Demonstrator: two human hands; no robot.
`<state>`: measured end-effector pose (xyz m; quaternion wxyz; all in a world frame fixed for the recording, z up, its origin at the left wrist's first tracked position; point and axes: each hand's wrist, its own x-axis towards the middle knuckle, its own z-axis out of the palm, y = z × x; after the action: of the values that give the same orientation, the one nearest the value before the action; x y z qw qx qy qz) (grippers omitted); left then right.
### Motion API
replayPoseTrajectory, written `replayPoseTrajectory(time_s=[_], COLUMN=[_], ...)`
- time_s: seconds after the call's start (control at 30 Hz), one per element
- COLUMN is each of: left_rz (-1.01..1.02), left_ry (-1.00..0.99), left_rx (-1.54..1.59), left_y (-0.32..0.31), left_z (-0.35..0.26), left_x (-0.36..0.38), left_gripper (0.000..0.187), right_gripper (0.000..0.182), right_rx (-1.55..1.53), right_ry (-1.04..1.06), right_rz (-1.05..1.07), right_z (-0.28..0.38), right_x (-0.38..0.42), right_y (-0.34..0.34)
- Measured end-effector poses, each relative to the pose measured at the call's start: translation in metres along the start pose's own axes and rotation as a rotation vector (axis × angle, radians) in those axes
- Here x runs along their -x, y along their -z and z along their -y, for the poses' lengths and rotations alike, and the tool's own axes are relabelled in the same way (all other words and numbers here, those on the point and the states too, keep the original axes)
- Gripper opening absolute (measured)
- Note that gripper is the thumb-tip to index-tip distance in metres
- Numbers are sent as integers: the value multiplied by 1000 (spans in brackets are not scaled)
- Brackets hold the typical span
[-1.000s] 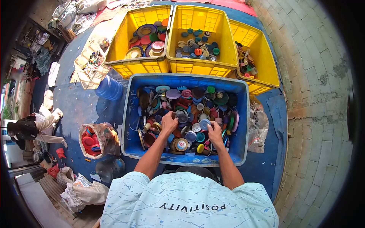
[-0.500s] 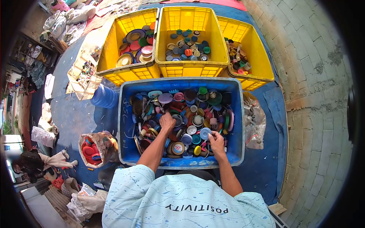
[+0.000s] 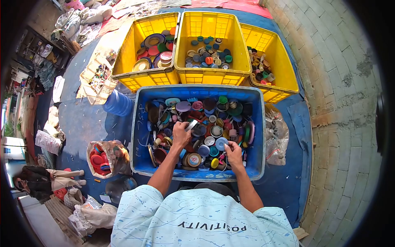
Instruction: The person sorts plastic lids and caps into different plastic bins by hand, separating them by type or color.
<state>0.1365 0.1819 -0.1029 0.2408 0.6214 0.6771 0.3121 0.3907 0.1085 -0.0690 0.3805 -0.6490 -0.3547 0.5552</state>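
My left hand (image 3: pixel 180 134) is closed on a whitish lid (image 3: pixel 192 124), tilted nearly edge-on above the heap. Between the thumb and fingers of my right hand (image 3: pixel 234 154) is a round light blue lid (image 3: pixel 221 143), its flat face turned up. Both hands are inside a big blue crate (image 3: pixel 135 123) heaped with mixed plastic caps and lids. In that heap, a purple lid (image 3: pixel 183 106) lies toward the back, and a yellow cap (image 3: pixel 214 163) and a brown-rimmed lid with a printed label (image 3: pixel 192 159) sit near the front.
Behind the blue crate stand a left yellow crate (image 3: pixel 123 61), a middle yellow crate (image 3: pixel 212 76) and a right yellow crate (image 3: pixel 288 61), each holding caps or lids. A sack of red lids (image 3: pixel 91 150) and a blue water jug (image 3: pixel 117 103) stand left. Further left is another person (image 3: pixel 37 181).
My left hand has come up out of the heap with the whitish lid. My right hand still holds the light blue lid in nearly the same place. The view has shifted slightly.
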Motion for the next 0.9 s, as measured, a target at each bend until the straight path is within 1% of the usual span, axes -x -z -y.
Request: replayPoseTrajectory(time_s=[0.03, 0.13, 0.17, 0.2, 0.27, 0.33, 0.37, 0.4, 0.5, 0.67, 0.73, 0.8, 0.87, 0.9], left_rz=[-113, -120, -98, 20, 112, 183, 233, 252, 299, 239, 242, 233, 257, 249], left_ry=[-152, 61, 127, 331, 556, 698, 709, 731, 769, 783, 777, 738, 651, 607], left_rx=[-75, 167, 174, 488, 1178, 1410, 1513, 1529, 1582, 1581, 1609, 1569, 1553, 1569], left_y=[7, 24, 31, 29, 23, 29, 23, 26, 16, 13, 17, 13, 20, 24], left_z=[-7, -33, -41, -38, -34, -40, -32, -38, -36, -50, -63, -64, -78, -87], left_x=[3, 8, 10, 10, 16, 18, 19, 21, 16, -16, -41, -77, -123, -150], left_gripper=[35, 38, 34, 31, 30, 30, 28, 27, 26, 24, 24, 33, 34, 36], right_gripper=[23, 24, 25, 25, 27, 28, 28, 29, 27, 27, 25, 26, 27, 27], right_rx=[8, -36, -61, -136, -288, -448, -514, -578, -598, -664, -671, -678, -668, -686], right_ry=[13, 19, 16, -12, -67, -127, -155, -182, -191, -165, -134, -79, 1, 52], right_rz=[-6, -20, -26, -11, 21, 73, 89, 108, 104, 106, 102, 105, 96, 130], right_z=[-2, -2, 0, 2, 8, 12, 13, 15, 21, 35, 50, 75, 113, 136], right_x=[0, 1, 3, 4, 8, 10, 10, 9, 2, -31, -53, -77, -109, -127], right_y=[0, -1, -1, -1, -1, -1, -2, -2, -5, -13, -18, -23, -28, -30])
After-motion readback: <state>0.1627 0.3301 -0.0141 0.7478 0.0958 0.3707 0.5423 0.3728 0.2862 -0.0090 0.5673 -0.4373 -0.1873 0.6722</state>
